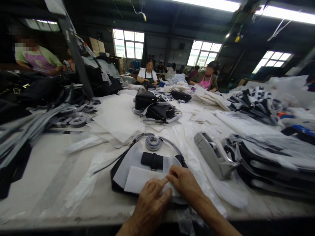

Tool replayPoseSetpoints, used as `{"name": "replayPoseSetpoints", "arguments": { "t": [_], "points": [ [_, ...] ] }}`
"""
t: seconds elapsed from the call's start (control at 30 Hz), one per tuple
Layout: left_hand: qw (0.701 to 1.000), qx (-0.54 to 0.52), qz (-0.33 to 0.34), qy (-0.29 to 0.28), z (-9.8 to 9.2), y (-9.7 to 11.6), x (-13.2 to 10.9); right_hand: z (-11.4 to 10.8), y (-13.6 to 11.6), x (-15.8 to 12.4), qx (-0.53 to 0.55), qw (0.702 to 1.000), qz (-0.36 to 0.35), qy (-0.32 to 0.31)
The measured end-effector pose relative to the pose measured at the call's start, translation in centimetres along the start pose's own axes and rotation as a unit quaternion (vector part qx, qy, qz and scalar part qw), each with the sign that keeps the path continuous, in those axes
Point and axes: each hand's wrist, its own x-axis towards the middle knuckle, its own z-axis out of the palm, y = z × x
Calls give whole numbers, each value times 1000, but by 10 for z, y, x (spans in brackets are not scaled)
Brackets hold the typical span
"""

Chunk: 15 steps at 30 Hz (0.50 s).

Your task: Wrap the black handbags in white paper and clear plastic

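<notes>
A black handbag (117, 170) lies flat at the table's front edge, its strap looped out on the far side. White wrapping sheet (124, 160) covers much of its face, and a black buckled flap (147, 159) shows in the middle. My left hand (154, 200) is closed on the near edge of a folded white sheet (136, 178) over the bag. Against it, my right hand (183, 182) pinches the same sheet, fingertips meeting the left index finger. What lies under the fingers is hidden. A coiled wrapped strap (153, 143) rests just beyond the flap.
A grey tape dispenser (214, 155) stands to the right, beside stacked wrapped black bags (265, 167). Loose white sheets (118, 118) and black bags (157, 106) lie farther back. Wrapped straps (36, 131) fill the left side. Several co-workers sit behind the table.
</notes>
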Motion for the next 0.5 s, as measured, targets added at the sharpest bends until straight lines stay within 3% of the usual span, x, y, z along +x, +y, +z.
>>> {"name": "replayPoseSetpoints", "arguments": {
  "t": [0.13,0.3,0.4,0.5],
  "points": [
    [996,14,46,-71,-14,1,0,1,-7,3,-31,999,16,6],
    [997,63,37,-39,1,2,-7,-5,-20,4,-87,995,23,48],
    [998,58,20,21,18,2,-14,-36,-5,-4,-91,990,22,108],
    [997,50,9,57,26,0,-18,-93,38,-20,-87,975,54,199]
  ]
}}
